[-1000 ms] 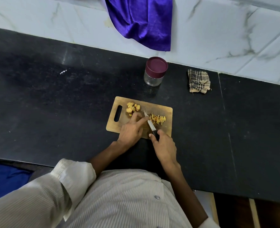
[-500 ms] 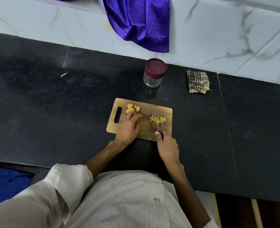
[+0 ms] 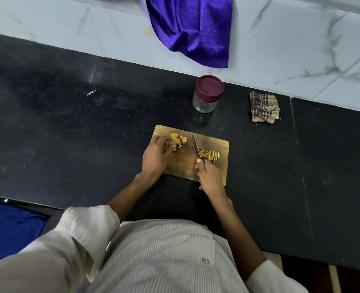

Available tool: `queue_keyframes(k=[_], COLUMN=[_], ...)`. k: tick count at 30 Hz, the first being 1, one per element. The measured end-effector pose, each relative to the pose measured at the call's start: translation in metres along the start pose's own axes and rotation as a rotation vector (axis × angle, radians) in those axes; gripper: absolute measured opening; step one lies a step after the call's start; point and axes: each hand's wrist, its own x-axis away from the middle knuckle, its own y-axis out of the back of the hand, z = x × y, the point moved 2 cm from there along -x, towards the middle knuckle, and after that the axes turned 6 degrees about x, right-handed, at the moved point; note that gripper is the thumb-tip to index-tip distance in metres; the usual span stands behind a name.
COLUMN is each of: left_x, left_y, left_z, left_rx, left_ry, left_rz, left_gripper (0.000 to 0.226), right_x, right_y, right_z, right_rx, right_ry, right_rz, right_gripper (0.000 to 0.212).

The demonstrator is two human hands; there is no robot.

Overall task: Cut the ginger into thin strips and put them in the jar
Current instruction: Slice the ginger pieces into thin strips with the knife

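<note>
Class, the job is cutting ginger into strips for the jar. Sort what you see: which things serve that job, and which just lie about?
In use: ginger, strips, knife, board, jar, left hand, right hand.

Lying about: checked cloth, purple fabric.

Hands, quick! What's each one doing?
Left hand: fingers curled on the yellow ginger chunks, picking at them.
Right hand: gripping the small black-handled knife.

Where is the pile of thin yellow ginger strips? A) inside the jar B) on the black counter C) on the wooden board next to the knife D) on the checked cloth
C: the ginger strips lie on the wooden board just right of the knife, while the jar has its lid on.
</note>
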Motion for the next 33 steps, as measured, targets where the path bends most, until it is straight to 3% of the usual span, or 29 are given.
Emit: queue_keyframes(k=[11,19,25,30,33], left_x=[-0.012,-0.009,-0.009,-0.004,-0.007], left_y=[-0.01,-0.006,0.003,-0.006,-0.022], left_z=[-0.002,-0.001,-0.001,-0.012,-0.021], left_rx=[-0.083,0.002,0.092,0.086,-0.01], left_ry=[0.082,0.058,0.045,-0.09,-0.207], left_rz=[-0.003,-0.054,-0.029,0.043,0.237], left_gripper=[0.033,0.014,0.016,0.021,0.021], right_x=[-0.006,-0.011,-0.013,-0.013,-0.014], right_y=[-0.004,-0.007,-0.009,-0.009,-0.008], right_z=[-0.005,-0.01,-0.013,-0.013,-0.014], right_rx=[0.01,0.01,0.008,0.012,0.001], right_ry=[-0.028,-0.025,-0.022,-0.02,-0.021], right_rz=[0.007,0.007,0.015,0.004,-0.004], right_gripper=[0.035,0.033,0.033,0.035,0.039])
